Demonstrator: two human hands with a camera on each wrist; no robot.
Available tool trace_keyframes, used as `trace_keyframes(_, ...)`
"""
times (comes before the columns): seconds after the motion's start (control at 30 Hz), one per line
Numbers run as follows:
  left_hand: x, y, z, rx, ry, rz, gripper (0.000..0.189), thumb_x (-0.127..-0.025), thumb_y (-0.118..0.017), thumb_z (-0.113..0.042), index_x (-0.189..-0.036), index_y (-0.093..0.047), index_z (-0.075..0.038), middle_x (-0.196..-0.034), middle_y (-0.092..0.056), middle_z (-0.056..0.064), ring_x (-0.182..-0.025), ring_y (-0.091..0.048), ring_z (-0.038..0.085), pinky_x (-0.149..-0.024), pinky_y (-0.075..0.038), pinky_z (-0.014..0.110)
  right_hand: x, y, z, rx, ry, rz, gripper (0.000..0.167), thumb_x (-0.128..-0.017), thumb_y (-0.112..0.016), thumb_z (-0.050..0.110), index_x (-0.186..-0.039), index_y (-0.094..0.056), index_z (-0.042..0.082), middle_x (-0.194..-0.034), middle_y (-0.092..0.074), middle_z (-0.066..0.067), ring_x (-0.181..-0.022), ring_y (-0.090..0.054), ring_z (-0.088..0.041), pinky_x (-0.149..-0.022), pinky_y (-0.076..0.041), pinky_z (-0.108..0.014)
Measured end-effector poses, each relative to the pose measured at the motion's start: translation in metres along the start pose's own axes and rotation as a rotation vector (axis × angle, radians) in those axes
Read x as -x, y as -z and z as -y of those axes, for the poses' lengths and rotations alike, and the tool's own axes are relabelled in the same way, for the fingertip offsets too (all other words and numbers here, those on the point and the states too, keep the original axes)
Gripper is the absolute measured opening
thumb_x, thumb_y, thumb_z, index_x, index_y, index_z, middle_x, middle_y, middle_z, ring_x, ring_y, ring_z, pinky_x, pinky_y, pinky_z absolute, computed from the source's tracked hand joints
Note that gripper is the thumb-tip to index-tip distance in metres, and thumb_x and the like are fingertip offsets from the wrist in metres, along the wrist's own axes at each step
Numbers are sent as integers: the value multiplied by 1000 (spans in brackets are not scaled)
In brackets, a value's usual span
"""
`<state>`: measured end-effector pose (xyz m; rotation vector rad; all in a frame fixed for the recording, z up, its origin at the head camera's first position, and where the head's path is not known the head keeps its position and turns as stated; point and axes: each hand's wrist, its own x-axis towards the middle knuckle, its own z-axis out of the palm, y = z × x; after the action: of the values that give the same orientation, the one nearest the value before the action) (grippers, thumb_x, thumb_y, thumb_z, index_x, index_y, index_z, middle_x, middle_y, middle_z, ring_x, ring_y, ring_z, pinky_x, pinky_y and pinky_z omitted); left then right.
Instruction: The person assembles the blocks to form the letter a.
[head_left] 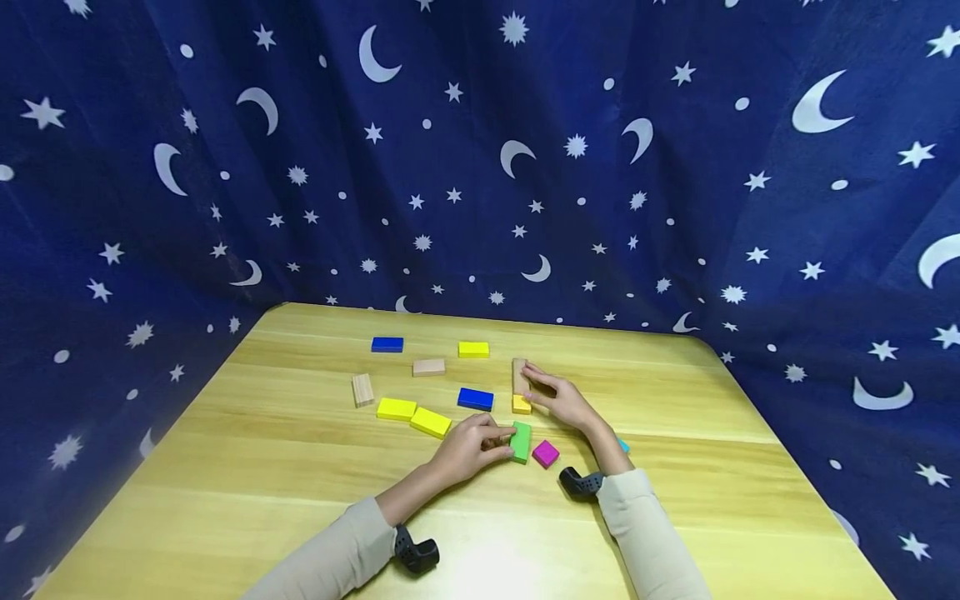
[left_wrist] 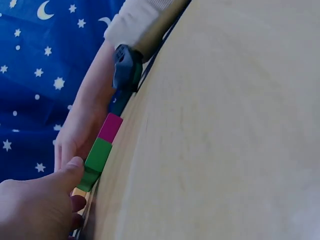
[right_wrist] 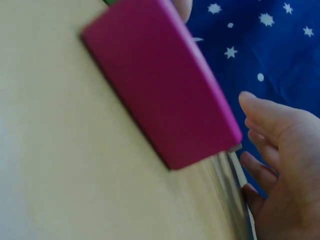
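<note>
Green block, head view: the green block (head_left: 521, 444) is lying on the table (head_left: 757, 517) before the person, its long axis running from near to far and its far end pointing towards the small orange block (head_left: 521, 405).
Left hand, head view: the left hand (head_left: 463, 452) is touching the green block from the left, thumb and forefinger standing slightly apart; whether they are gripping, I cannot tell.
Right hand, head view: the right hand (head_left: 567, 404) is holding a wide shape, thumb and fingers spreading beside the long wooden block (head_left: 519, 377).
Wooden block, head view: it is running near to far, its near end meeting the orange block.
Magenta block, head view: the magenta block (head_left: 546, 453) is sitting just right of the green one, turned askew, a corner pointing towards the person.
Left side, head view: two yellow blocks (head_left: 431, 422) are lying nearly end to end, slanting, with a blue block (head_left: 476, 399) resting crosswise nearby.
Green block, left wrist view: its long axis is slanting from lower left to upper right, the left thumb touching its edge, the magenta block showing past its upper end.
Right hand, right wrist view: thumb and fingers are curving loosely apart; the magenta block is filling the foreground, its long axis slanting down to the right.
</note>
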<state>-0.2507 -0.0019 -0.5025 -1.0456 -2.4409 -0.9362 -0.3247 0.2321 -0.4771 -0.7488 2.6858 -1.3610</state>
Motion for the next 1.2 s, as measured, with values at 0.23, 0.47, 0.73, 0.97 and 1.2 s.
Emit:
trace_keyframes(0.23, -1, -1, 3, -44, -15, 10, 39, -86, -63, -39, -120, -64, -22, -80, -53, -9, -65, -41, 2, -53, -35, 14, 7, -5, 5, 17, 50, -11, 46, -93, -56, 23, -135, -47, 6, -145, -34, -8, -132, -29, -29, -105, -22, -48)
trace_keyframes(0.47, -5, -6, 6, -75, -8, 45, 33, -89, -57, -43, -117, -65, -28, -79, -51, -12, -62, -37, 1, -52, -31, 14, 12, -12, 9, 76, 31, -32, 42, -94, -54, 25, -133, -50, 9, -143, -38, -5, -130, -33, -26, -104, -26, -46)
trace_keyframes(0.73, -11, -12, 8, -87, 13, -5, 33, -88, -60, -41, -114, -67, -23, -73, -45, -11, -58, -34, 3, -49, -30, 14, 16, -15, 11, 100, 25, -43, 40, -95, -53, 20, -134, -49, 8, -143, -38, -2, -130, -33, -25, -104, -27, -45)
trace_keyframes(0.97, -16, -14, 6, -137, 50, -4, 34, -88, -59, -42, -116, -66, -24, -73, -46, -10, -59, -34, 4, -51, -29, 15, 14, -17, 11, 128, 43, -86, 40, -94, -54, 21, -132, -51, 7, -140, -42, -4, -128, -37, -29, -102, -29, -48)
trace_keyframes(1.2, -18, -16, 2, -175, 84, -27, 32, -87, -62, -40, -114, -67, -24, -74, -48, -8, -59, -36, 5, -50, -29, 15, 16, -19, 12, 144, 63, -105, 39, -94, -54, 19, -131, -52, 6, -139, -43, -6, -126, -38, -30, -101, -30, -48)
